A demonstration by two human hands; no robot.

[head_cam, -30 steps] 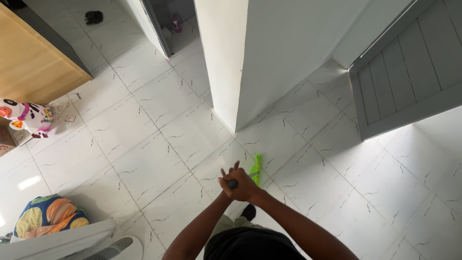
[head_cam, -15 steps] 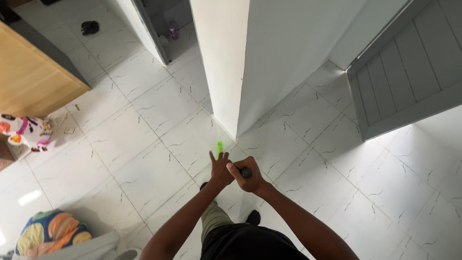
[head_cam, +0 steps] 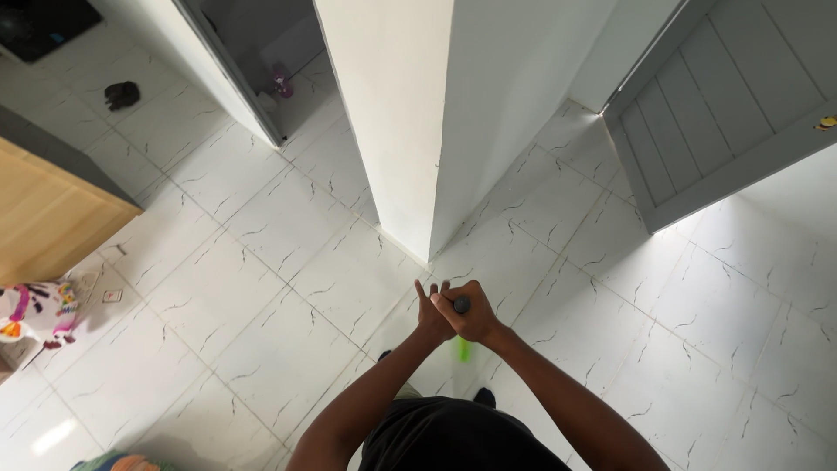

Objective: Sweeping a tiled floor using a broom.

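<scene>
1. Both hands met at the black top of a broom handle [head_cam: 461, 304], above the white tiled floor [head_cam: 261, 288].
2. The right hand [head_cam: 475, 316] was wrapped around it.
3. The left hand [head_cam: 432, 312] pressed alongside, fingers partly extended.
4. The green broom end [head_cam: 465, 350] showed just below the hands.

Most of the green tool [head_cam: 464, 349] is hidden under the clasped hands [head_cam: 455, 312]; only its dark handle tip [head_cam: 461, 304] and a blurred green strip show. The colourful toy [head_cam: 35, 312] is cut by the left edge; the dark object [head_cam: 122, 94] on the far floor is too small to identify.
</scene>
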